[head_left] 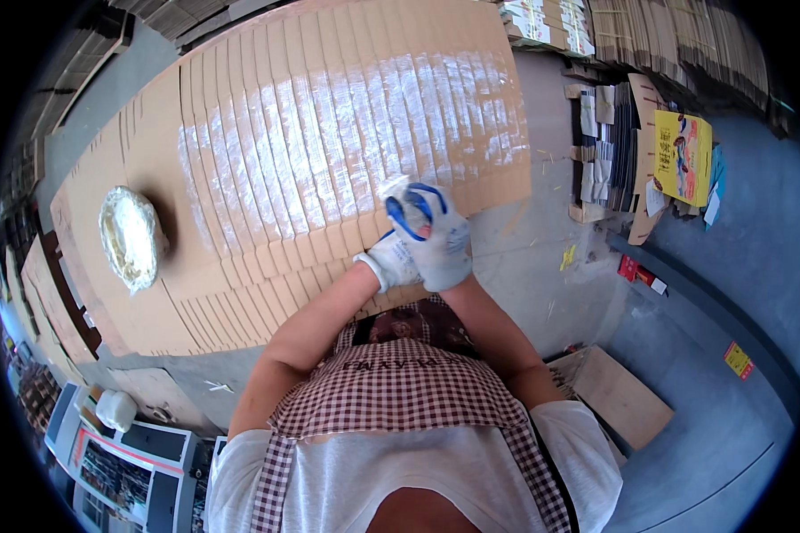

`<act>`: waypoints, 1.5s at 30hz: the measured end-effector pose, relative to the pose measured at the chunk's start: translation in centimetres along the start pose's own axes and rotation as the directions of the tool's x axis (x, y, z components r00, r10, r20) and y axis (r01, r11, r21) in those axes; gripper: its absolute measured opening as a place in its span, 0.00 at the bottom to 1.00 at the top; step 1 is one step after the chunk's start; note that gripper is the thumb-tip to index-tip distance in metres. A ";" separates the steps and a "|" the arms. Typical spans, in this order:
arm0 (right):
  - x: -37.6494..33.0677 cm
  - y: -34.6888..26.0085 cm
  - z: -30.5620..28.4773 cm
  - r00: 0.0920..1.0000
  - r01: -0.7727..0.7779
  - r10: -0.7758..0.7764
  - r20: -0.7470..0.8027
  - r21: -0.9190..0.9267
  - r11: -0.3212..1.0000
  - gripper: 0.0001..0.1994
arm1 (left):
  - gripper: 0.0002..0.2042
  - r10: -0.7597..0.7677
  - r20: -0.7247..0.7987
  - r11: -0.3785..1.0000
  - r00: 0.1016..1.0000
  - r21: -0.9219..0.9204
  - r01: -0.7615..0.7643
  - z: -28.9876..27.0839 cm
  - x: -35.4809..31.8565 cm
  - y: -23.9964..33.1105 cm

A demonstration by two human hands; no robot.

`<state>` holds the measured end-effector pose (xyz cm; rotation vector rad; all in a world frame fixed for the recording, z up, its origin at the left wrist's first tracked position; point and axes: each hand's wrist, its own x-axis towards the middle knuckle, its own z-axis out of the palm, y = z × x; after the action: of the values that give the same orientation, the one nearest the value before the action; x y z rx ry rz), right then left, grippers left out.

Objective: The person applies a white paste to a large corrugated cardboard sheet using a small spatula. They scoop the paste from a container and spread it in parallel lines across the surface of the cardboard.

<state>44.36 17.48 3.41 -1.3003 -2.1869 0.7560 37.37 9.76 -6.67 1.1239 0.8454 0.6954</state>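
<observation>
Overlapping brown cardboard sheets [240,258] lie fanned out in rows before me, their edges stepped one behind another. A whitish, shiny wet coating [329,133] covers a broad band across them. My right hand [431,231], in a white and blue work glove, is curled at the sheets' near edge. A small pale thing [394,185] shows at its fingertips; its kind is unclear. My left hand [393,259], gloved alike, lies under and beside the right one, its fingers mostly hidden. On the left of the cardboard stands a plastic-lined bowl [132,238] with pale paste inside.
Bundled flat cardboard [649,35] stands at the far right, near a stack of dark sheets [618,133] and a yellow printed box [683,158]. A wooden board or box [618,395] is at my right. A grey and white machine [133,462] stands at lower left.
</observation>
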 end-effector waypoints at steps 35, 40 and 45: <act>0.0 7.8 -4.4 0.984 -0.119 0.111 -0.138 -0.045 0.992 0.20 | 0.28 0.230 0.074 0.464 0.970 0.868 -0.176 -0.3 1.4 3.1; 1.8 10.5 -5.1 0.982 -0.132 0.108 -0.154 -0.153 0.979 0.18 | 0.28 0.271 0.063 0.461 0.960 0.867 -0.187 -0.4 1.5 2.8; 0.0 6.5 -3.6 0.999 -0.012 0.014 -0.040 0.054 0.998 0.19 | 0.28 0.212 0.090 0.457 0.973 0.871 -0.180 -0.5 1.2 3.3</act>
<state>50.75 20.82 1.65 -1.2934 -2.1138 0.7820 37.37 11.99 -3.86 2.1991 1.1577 0.4314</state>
